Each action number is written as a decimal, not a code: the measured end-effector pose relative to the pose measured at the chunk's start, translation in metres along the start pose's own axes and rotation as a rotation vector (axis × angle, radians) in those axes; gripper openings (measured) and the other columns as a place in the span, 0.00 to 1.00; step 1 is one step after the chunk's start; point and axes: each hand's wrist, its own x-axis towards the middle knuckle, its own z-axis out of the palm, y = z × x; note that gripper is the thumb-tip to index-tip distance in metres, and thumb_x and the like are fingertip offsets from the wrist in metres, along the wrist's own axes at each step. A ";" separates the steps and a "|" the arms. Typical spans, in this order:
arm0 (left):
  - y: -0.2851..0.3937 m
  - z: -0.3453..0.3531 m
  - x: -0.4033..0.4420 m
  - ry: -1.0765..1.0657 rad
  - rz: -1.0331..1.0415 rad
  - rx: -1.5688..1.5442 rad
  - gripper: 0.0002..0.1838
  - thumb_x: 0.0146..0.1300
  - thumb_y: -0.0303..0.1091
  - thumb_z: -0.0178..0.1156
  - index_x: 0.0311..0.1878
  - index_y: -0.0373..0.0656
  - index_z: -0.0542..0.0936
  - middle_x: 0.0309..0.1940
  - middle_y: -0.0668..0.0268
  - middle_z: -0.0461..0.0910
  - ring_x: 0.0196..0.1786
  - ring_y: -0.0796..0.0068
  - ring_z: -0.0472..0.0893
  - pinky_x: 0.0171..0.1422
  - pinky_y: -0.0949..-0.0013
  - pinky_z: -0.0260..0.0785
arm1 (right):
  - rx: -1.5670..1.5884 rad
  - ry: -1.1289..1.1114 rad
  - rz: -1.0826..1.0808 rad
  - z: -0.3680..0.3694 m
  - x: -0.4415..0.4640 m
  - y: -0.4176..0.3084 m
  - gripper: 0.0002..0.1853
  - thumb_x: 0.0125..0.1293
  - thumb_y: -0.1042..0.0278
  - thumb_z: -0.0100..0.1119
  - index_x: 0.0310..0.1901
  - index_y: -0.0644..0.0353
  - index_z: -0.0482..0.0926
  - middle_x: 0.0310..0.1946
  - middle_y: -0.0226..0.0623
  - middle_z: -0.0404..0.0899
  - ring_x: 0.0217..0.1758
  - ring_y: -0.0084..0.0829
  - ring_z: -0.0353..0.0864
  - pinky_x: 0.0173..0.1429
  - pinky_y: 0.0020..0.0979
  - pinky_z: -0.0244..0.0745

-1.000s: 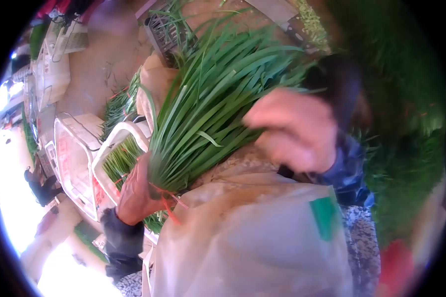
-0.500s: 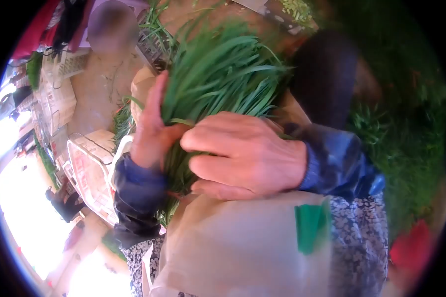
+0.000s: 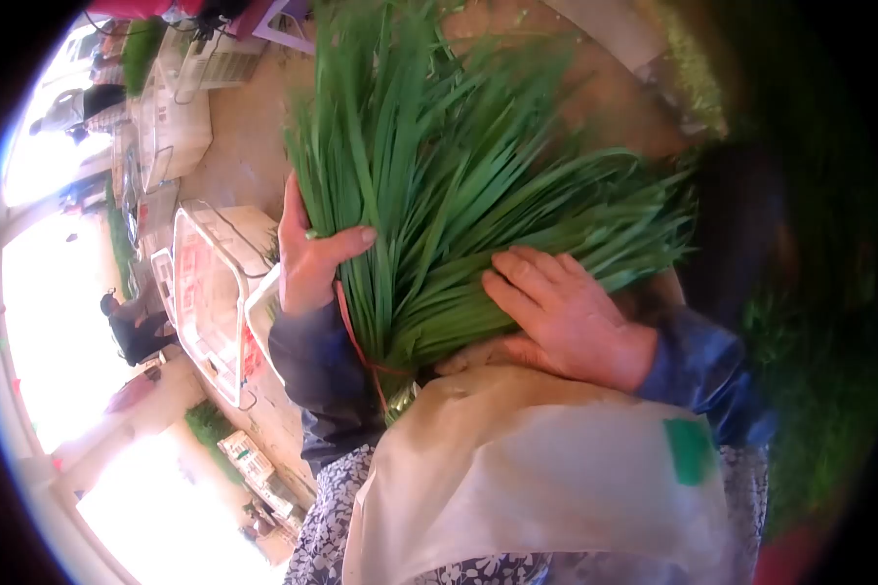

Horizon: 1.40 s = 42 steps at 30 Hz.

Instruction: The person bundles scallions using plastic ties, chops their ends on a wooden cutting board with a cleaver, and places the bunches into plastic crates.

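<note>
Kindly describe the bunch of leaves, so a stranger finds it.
Find the pale apron, low down. Above it fans a bunch of long leaves with a red tie. Unlike the dark greenery at right, it is bright and touches the left hand and right hand.

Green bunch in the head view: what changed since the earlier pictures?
The green bunch has fanned into two sections, one leaning right. The right hand has moved from across its middle to its right side; the left hand has come up from the tied base to the left edge. The red tie stays near the base.
</note>
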 end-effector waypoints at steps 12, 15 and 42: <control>-0.012 0.009 -0.008 -0.019 0.089 -0.124 0.47 0.38 0.15 0.60 0.70 0.37 0.61 0.56 0.56 0.77 0.56 0.64 0.79 0.64 0.64 0.71 | -0.044 0.090 -0.134 -0.014 0.043 0.007 0.42 0.50 0.49 0.70 0.67 0.51 0.68 0.68 0.49 0.59 0.59 0.52 0.70 0.53 0.45 0.78; -0.019 -0.014 -0.003 -0.034 0.144 -0.201 0.51 0.37 0.15 0.59 0.73 0.37 0.57 0.58 0.56 0.76 0.58 0.63 0.78 0.65 0.63 0.70 | -0.085 -0.044 0.023 -0.004 0.034 0.005 0.39 0.52 0.49 0.68 0.64 0.55 0.69 0.68 0.51 0.61 0.57 0.51 0.70 0.48 0.43 0.80; -0.146 -0.162 -0.192 0.267 -0.321 0.374 0.26 0.76 0.51 0.45 0.56 0.37 0.77 0.44 0.65 0.82 0.38 0.75 0.80 0.43 0.72 0.72 | -0.473 -0.255 -0.663 0.046 0.126 -0.060 0.46 0.46 0.46 0.72 0.64 0.65 0.69 0.55 0.55 0.71 0.59 0.52 0.71 0.67 0.56 0.61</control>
